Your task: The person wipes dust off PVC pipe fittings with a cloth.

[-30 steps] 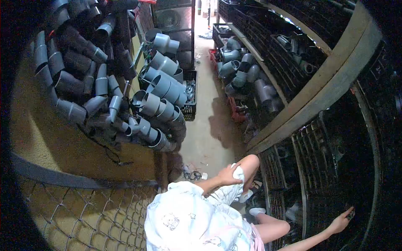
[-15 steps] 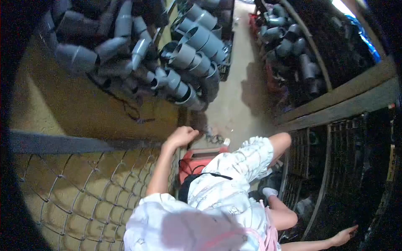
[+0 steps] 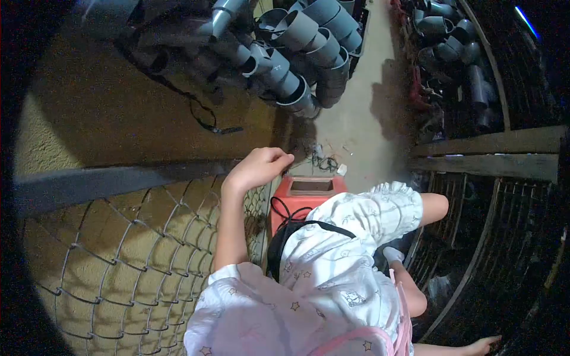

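My left hand hangs bent at the wrist above the wire fence, its fingers curled in and mostly hidden. The thumb side points to the red plastic piece, which has a rectangular opening in its top and stands just beyond the hand. Black cords lie over its near side, close to my white patterned clothes. Low at the right edge, my right hand reaches out with fingers extended, beside the dark slatted rack. I cannot tell whether my left fingers hold anything.
Grey pipe fittings are heaped ahead on the left, with more fittings on the right shelf. Between them runs a narrow floor aisle. Small cords lie on the floor. A wooden beam borders the right side.
The view has shifted, so the pipe fittings sit higher and further right. My left hand appears higher and slightly to the right; more of the red piece's opening shows. My right hand appears lower.
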Motion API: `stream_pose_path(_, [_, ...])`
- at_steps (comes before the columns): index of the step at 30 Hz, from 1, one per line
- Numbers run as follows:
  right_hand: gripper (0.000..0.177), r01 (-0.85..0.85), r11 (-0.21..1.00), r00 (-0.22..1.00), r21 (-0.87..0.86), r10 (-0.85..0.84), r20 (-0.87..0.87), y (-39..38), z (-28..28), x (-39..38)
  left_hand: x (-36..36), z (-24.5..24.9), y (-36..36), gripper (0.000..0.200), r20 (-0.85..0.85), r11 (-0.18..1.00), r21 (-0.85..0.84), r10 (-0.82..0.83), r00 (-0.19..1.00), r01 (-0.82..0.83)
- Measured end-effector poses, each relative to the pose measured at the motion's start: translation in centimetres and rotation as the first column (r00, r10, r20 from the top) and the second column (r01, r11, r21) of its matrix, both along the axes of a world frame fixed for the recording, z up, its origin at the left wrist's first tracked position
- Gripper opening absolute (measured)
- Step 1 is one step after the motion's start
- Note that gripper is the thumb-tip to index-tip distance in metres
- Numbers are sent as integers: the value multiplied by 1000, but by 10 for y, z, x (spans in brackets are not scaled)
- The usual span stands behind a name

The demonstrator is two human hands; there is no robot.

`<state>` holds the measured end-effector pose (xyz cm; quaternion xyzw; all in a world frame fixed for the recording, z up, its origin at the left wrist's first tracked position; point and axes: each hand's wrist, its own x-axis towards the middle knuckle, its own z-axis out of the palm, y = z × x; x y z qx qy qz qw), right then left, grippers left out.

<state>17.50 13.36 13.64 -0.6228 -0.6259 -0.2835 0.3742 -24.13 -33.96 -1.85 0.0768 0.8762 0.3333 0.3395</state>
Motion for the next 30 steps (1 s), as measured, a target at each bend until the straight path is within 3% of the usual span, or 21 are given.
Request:
stream_pose_path(11, [56,88,988,993,-130,-97,-66,18,-3,26,-6,2,15,42,69,999,-16,-38,997,40])
stream_pose_path(16, [65,236,957,962,-171,-255,-98,46,-8,51,-5,-11,19,42,109,995,-78,-59,992,68])
stream_pose_path(22, [77,439,855,867,-276,-483,-118,94,-20,101,3,-65,21,43,223,956,-198,-171,960,216])
stream_pose_path(25, [86,345,893,921,-288,-381,-76,102,-23,130,9,-89,22,45,339,950,-169,-193,921,262])
stream_pose_path(28, [85,338,900,919,-276,-379,-108,86,-16,101,19,-109,24,43,432,923,-183,-234,871,339])
stream_pose_path(29, [83,363,855,914,-369,-404,-37,74,-9,95,22,-113,26,46,428,917,-182,-250,869,354])
stream_pose_path(30, [77,300,890,941,-344,-336,-49,66,-7,86,25,-114,29,47,442,908,-233,-220,869,349])
